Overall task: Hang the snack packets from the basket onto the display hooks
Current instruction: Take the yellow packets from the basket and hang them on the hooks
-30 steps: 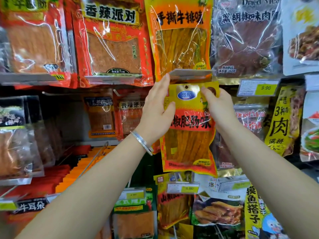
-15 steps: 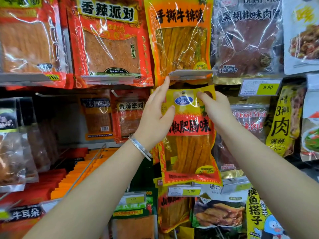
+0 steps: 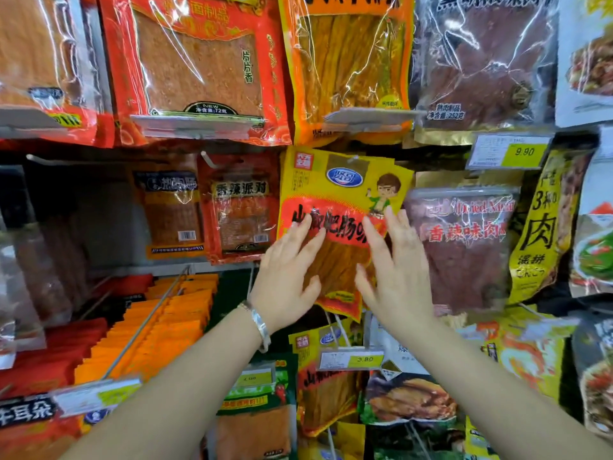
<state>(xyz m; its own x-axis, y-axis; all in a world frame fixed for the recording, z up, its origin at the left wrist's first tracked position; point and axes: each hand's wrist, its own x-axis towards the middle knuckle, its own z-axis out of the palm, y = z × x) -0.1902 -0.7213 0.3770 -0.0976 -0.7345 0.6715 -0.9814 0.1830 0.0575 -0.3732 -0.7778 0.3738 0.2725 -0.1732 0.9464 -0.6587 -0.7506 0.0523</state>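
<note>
The glossy yellow-and-red plastic snack packet (image 3: 335,194) hangs slightly askew at centre. Your left hand (image 3: 287,277) and right hand (image 3: 394,270) are spread flat before its lower half, gripping nothing. It looks light, floppy and slick, so pinch its top edge.

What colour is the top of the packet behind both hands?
Yellow-topped plastic snack packet; the head view shows it.

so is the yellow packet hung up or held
Hung, slightly tilted: the yellow packet is up though the left hand and right hand are open, gripping nothing.
</note>
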